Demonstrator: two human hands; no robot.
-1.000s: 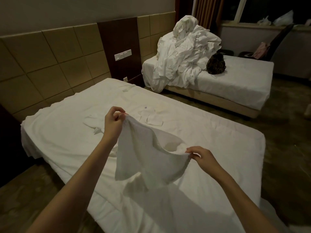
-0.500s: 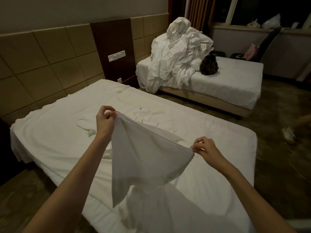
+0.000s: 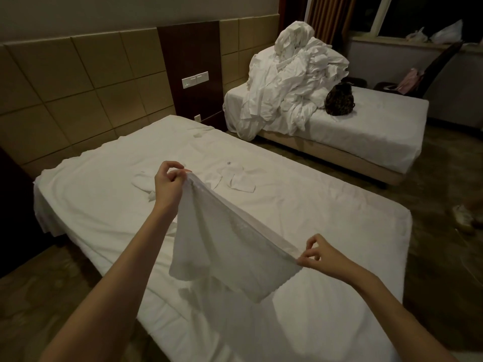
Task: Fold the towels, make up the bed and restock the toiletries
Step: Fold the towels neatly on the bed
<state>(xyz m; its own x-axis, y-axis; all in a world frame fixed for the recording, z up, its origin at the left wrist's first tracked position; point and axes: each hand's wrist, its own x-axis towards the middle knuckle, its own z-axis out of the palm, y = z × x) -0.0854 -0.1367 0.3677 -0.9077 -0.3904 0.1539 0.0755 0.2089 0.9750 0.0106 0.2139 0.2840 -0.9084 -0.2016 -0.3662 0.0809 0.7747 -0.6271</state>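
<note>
Stretching towel (image 3: 230,246) taut | left hand (image 3: 167,182), right hand (image 3: 317,254) each pinching a corner | level top edge, then lower onto bed (image 3: 339,218)

Room count: linen, furniture, hands

Beds 2: near bed (image 3: 339,218), far bed (image 3: 379,126); towel (image 3: 235,244) held up, 1; hands 2: left hand (image 3: 168,182), right hand (image 3: 317,253); linen heap (image 3: 292,82) 1 (pieces uncountable); dark bag (image 3: 339,99) 1; chair (image 3: 431,74) 1.
</note>
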